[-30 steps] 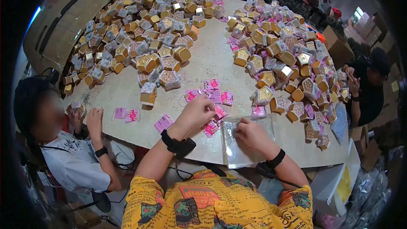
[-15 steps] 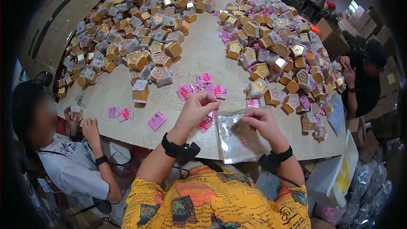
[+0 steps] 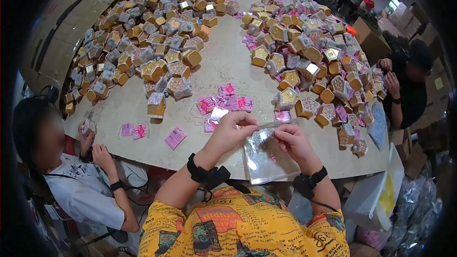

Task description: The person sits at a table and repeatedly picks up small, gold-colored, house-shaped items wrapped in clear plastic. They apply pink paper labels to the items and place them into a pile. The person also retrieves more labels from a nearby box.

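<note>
A stack of clear plastic bags [image 3: 261,170] lies at the table's near edge in front of me. My left hand [image 3: 235,129] is closed in a pinch at the upper edge of the top plastic bag. My right hand [image 3: 294,143] pinches the same edge a little to the right, its wrist over the stack's right side. Just beyond my left hand lies a loose group of pink printed cards [image 3: 230,101], with some thin pale string at its left side. Another pink card [image 3: 175,137] lies apart, further left.
Gold-based, bubble-wrapped pieces form a big heap [image 3: 157,43] at the far left and another heap [image 3: 328,66] at the right. A co-worker [image 3: 78,181] sits at the left holding a wrapped piece; another [image 3: 412,85] works at the right. A white foam box [image 3: 373,195] stands below the table's right edge.
My left hand has come down and right to the bag's upper edge, closer to my right hand. My right hand has barely shifted. The bag edge now shows raised between both hands.
</note>
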A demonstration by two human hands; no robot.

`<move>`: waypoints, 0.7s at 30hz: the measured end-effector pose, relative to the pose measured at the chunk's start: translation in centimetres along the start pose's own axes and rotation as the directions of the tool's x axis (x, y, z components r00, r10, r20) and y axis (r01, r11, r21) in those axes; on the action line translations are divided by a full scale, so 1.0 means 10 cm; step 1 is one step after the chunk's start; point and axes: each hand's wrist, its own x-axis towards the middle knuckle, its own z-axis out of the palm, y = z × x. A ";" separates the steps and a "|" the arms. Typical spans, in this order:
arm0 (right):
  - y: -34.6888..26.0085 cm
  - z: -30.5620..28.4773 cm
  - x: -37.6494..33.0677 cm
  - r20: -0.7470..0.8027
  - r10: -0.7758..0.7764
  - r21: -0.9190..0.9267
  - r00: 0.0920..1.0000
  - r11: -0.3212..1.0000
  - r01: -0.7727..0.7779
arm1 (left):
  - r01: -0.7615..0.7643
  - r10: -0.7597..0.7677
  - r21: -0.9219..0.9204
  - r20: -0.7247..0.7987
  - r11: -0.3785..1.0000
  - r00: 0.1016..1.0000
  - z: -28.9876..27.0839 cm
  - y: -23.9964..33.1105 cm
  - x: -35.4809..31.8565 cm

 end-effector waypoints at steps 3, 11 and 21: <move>0.04 0.00 0.01 0.020 -0.020 -0.002 1.000 1.000 0.020 | -0.019 0.018 0.038 0.009 0.999 1.000 0.08 0.00 0.02; 0.08 0.05 -0.01 -0.077 -0.089 -0.008 0.993 0.996 0.088 | -0.123 0.123 0.129 0.008 0.984 0.992 0.13 0.12 -0.01; 0.03 0.27 -0.01 -0.202 -0.124 0.097 0.971 0.984 0.146 | -0.330 0.341 0.310 0.019 0.892 0.940 0.18 0.16 -0.07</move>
